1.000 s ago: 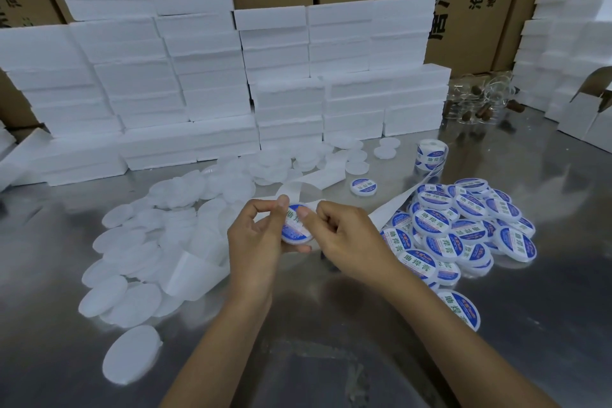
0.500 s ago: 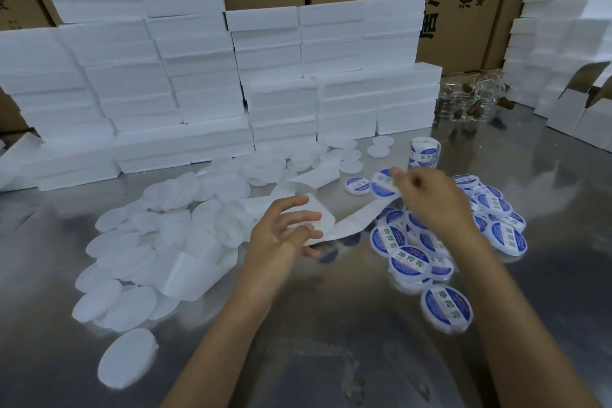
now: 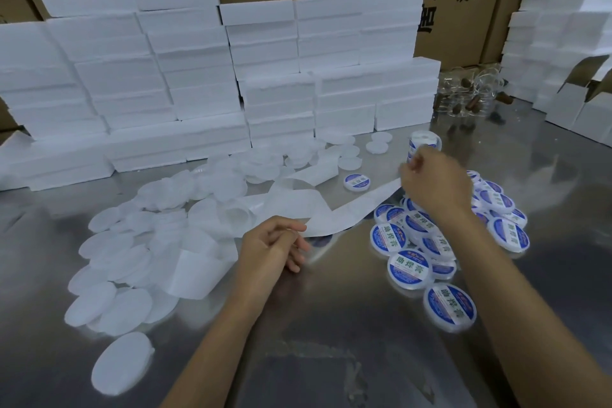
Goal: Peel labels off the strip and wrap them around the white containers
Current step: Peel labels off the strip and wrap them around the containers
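The steel table (image 3: 331,325) gives me bare room in front of me, walled at the back by stacked foam blocks (image 3: 198,76), so I keep unlabelled white containers (image 3: 132,242) heaped to my left and the labelled containers (image 3: 430,242) piled to my right. The spent strip (image 3: 347,209) trails between them. My right hand (image 3: 433,182) reaches to the label roll (image 3: 424,142), fingers curled, though I cannot tell what they pinch. My left hand (image 3: 271,245) rests loosely curled, holding nothing
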`<state>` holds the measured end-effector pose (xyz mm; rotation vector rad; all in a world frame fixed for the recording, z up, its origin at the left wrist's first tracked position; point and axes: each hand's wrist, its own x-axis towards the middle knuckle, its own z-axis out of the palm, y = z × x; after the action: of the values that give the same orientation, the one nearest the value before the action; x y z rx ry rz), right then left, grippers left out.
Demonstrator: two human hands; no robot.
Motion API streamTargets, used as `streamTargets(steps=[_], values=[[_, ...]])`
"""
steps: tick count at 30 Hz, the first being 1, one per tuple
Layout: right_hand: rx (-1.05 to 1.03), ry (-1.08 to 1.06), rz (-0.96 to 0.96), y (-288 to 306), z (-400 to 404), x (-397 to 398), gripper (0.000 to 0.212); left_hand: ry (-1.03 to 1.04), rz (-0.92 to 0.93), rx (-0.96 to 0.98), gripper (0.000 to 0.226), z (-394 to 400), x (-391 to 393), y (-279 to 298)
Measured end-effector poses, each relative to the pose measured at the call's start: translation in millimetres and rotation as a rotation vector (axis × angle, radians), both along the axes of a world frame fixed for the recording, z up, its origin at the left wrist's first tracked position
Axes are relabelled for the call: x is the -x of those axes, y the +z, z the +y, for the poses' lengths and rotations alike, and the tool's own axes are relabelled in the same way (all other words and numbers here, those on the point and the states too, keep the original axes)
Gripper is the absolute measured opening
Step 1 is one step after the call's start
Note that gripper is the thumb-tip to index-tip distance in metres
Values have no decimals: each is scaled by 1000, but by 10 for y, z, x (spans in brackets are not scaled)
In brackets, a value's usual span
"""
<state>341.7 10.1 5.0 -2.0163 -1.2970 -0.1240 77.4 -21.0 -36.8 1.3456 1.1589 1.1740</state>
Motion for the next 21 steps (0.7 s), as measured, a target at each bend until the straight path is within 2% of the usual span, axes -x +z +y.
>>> streamTargets(steps=[2,4,9,11,15,19,21], values=[[63,128,-132,25,273,119,12,5,-6,11,24,46,-4,-7],[193,225,-232,11,572,207,23,12,-9,17,22,87,-7,-12],[467,225,-178,-203,1158,283,37,21,-14,37,21,176,17,-32],[463,167,-154,-275,1298,317,35,10,-9,40,22,203,26,-45],[406,64,-251,-273,1446,358,25,-4,-4,55,22,222,15,-50],[452,44,-278,-174,1432,353,37,-8,4,53,23,215,4,-50],[449,44,-265,-163,1405,362,32,-5,10,51,23,209,3,-50]])
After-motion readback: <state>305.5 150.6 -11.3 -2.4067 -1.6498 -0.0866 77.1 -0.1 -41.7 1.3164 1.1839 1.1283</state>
